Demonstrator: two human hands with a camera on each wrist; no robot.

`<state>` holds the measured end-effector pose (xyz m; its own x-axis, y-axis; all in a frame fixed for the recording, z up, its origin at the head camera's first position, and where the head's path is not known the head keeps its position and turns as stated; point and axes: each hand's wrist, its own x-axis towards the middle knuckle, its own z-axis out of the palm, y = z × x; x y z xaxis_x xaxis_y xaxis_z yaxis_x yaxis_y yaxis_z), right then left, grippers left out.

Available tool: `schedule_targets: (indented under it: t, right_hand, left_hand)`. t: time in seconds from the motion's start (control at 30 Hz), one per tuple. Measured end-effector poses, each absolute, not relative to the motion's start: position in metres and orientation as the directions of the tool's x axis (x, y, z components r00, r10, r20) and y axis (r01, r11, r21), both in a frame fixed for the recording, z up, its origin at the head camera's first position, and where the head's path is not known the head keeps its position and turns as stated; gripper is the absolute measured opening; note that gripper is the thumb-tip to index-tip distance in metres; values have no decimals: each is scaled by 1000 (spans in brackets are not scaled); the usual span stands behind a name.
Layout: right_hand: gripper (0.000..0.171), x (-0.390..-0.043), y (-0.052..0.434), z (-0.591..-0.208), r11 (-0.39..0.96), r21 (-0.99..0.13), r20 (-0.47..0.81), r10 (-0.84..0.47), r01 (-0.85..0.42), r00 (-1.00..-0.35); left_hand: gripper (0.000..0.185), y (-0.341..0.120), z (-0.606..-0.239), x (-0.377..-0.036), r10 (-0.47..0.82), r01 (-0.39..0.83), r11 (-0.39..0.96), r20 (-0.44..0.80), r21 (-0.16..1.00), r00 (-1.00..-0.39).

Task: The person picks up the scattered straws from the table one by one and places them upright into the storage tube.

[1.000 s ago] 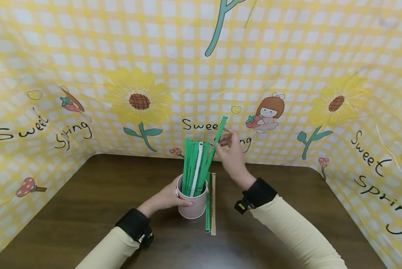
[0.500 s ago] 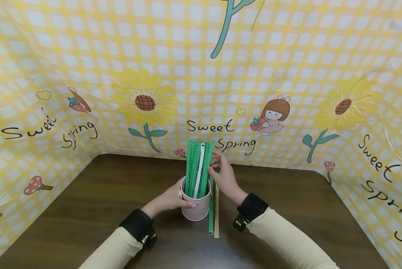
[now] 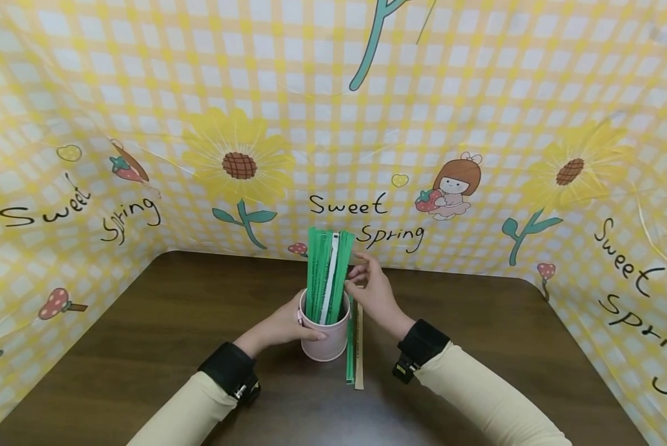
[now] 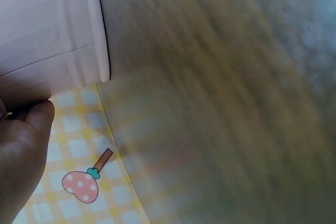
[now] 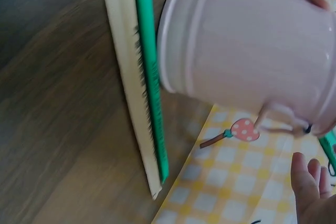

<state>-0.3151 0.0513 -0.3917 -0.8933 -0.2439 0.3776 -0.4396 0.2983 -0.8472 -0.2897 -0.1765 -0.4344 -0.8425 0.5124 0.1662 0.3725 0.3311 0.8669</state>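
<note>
A pink cup stands on the dark wooden table, filled with several upright green paper-wrapped sticks and a white one. My left hand grips the cup's left side; the left wrist view shows the thumb beside the cup's wall. My right hand hovers at the right of the bundle, fingertips loosely against the outer green stick and nothing pinched. Its fingers show relaxed in the right wrist view, below the cup.
A green wrapped stick and a beige wrapped one lie side by side on the table just right of the cup, also seen as the green stick and the beige stick. A yellow checked printed cloth walls the table on three sides.
One second ago my right hand held a green stick slanted above the cup. That stick now stands in the bundle, and the hand has come down beside it. The left hand stayed put.
</note>
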Motion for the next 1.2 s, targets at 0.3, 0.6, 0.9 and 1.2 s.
schedule_targets:
  t: [0.3, 0.6, 0.9, 1.2]
  right_hand:
    - [48, -321, 66, -399, 339, -881, 283, -186, -331, -941]
    - [29, -330, 69, -407, 446, -864, 146, -222, -233, -964]
    - [9, -342, 67, -425, 515, -857, -131, -216, 1, -968]
    - [46, -347, 61, -439, 592, -805, -174, -171, 40, -970]
  left_hand:
    - [103, -179, -434, -289, 503, 367, 362, 152, 857, -851]
    - [103, -178, -433, -291, 511, 378, 335, 170, 863, -842]
    - [104, -178, -433, -291, 500, 369, 344, 164, 864, -850]
    - [103, -176, -436, -291, 503, 374, 349, 164, 859, -848]
